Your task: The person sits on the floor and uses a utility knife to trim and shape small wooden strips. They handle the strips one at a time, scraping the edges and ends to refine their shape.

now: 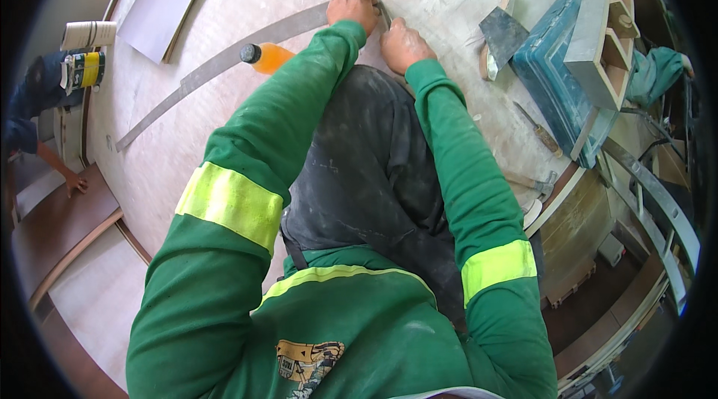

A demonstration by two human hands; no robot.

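My left hand [354,6] is closed over the right end of a long, thin grey strip [232,51] that lies across the dusty pale surface. Just to its right, my right hand [406,45] is wrapped round a slim dark tool [384,14] that points away from me against the strip's end. The fingers cover most of the tool, so its kind is unclear. An orange bottle [272,59] with a dark cap lies by my left sleeve, near the strip.
At right are a teal case [550,47] with a wooden tote [598,32] on top, a dark flat blade [504,34], a wooden-handled pointed tool [546,139] and a hammer [540,183]. A white panel [166,6] lies at far left. Another person's hand [76,183] rests on a brown board.
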